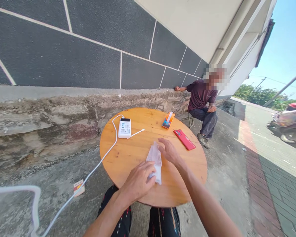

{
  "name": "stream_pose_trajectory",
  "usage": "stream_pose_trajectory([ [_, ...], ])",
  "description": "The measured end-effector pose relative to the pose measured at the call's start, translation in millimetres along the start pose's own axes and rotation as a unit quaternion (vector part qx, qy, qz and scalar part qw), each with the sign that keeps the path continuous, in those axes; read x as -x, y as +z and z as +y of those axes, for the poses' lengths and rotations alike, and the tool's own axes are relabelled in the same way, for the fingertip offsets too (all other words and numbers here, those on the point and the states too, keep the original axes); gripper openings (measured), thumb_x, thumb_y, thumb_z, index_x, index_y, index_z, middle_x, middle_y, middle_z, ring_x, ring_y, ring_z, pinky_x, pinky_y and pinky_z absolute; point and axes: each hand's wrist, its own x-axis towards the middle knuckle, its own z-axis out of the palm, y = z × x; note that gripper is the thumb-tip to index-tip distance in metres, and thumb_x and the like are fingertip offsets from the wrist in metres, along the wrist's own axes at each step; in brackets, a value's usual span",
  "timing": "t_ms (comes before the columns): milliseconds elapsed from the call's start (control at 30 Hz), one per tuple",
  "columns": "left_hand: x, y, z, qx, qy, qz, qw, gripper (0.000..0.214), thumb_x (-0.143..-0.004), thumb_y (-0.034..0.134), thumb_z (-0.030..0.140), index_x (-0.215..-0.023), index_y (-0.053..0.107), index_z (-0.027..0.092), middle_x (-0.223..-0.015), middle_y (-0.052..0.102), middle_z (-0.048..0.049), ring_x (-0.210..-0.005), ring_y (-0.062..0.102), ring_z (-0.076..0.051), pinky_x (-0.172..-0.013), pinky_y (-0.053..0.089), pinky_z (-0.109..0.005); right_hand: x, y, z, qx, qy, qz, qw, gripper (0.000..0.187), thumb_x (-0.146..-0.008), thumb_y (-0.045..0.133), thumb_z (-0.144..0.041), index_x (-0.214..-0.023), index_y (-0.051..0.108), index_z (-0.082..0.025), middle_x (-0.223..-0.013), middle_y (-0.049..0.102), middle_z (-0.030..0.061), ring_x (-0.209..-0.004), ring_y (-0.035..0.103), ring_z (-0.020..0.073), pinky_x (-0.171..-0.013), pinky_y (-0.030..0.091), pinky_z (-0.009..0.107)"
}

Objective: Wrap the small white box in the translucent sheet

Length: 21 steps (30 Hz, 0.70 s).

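Table: round and wooden (135, 153), its near edge above the wearer's knees, its far edge just beside the stone ledge (138, 97).
White wrap: thin, creased and partly see-through (154, 154), lying lengthwise from mid-table toward the near edge; wood shows between its near end and that edge.
Left hand: over the wrap's near left side (140, 176), fingers curled, thumb extended across it; cannot tell whether it pinches.
Right hand: at the wrap's far right side (169, 150), fingers spread wide from the thumb, closed on nothing; contact with the wrap is unclear.
Power bank: white (124, 131), toward the far left edge; a broad stretch of wood separates it from the wrap.
Cable: white (108, 152), crossing the left edge down to the ground.
Orange box: close to the far right edge (167, 122).
Red phone: near the right edge (185, 141), slanted, just beyond the right hand.
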Motion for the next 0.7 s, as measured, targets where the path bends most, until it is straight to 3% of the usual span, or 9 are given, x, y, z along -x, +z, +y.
stream_pose_trajectory([
  [100, -1, -1.8, 3, -0.034, -0.006, -0.001, 0.999, 0.01, -0.079, 0.054, 0.014, -0.084, 0.056, 0.022, -0.114, 0.065, -0.0015, -0.1, 0.056, -0.022, -0.085, 0.045, -0.036, -7, 8, 8, -0.037, 0.001, -0.01, 0.999, 0.036, -0.086, 0.048, -0.02, -0.12, 0.056, -0.015, -0.107, 0.067, 0.0084, -0.103, 0.059, 0.0214, -0.091, 0.044, 0.036],
  [200, -2, -3.6, 2, -0.045, 0.02, 0.006, 0.999, 0.009, -0.077, 0.057, 0.015, -0.081, 0.057, 0.022, -0.118, 0.063, 0.0001, -0.111, 0.05, -0.025, -0.093, 0.041, -0.04, -8, 9, 14, -0.062, 0.005, -0.023, 0.998, 0.031, -0.085, 0.045, -0.017, -0.111, 0.06, -0.016, -0.105, 0.067, 0.008, -0.098, 0.06, 0.0208, -0.084, 0.047, 0.034],
  [367, -9, -7.3, -4, -0.02, 0.036, -0.024, 0.999, 0.014, -0.073, 0.058, 0.013, -0.083, 0.058, 0.022, -0.121, 0.059, -0.003, -0.113, 0.051, -0.023, -0.097, 0.039, -0.038, -7, 4, 16, -0.075, 0.002, -0.062, 0.995, 0.027, -0.083, 0.046, -0.019, -0.105, 0.061, -0.015, -0.095, 0.068, 0.0062, -0.084, 0.062, 0.0182, -0.071, 0.048, 0.028],
  [533, -17, -14.3, -5, -0.012, 0.008, -0.071, 0.997, 0.011, -0.071, 0.059, 0.02, -0.082, 0.057, 0.023, -0.118, 0.055, -0.0044, -0.108, 0.054, -0.024, -0.093, 0.041, -0.037, -10, 3, 12, -0.052, 0.01, -0.076, 0.996, 0.028, -0.082, 0.049, -0.022, -0.106, 0.062, -0.017, -0.095, 0.068, 0.006, -0.085, 0.061, 0.0201, -0.074, 0.046, 0.03],
  [700, -20, -16.2, -2, -0.013, -0.021, -0.1, 0.995, 0.013, -0.071, 0.056, 0.02, -0.083, 0.056, 0.023, -0.101, 0.057, -0.0035, -0.097, 0.056, -0.022, -0.088, 0.043, -0.035, -13, 4, 6, -0.023, 0.009, -0.088, 0.996, 0.032, -0.079, 0.052, -0.018, -0.109, 0.062, -0.019, -0.098, 0.067, 0.0057, -0.086, 0.059, 0.0202, -0.076, 0.043, 0.03],
])
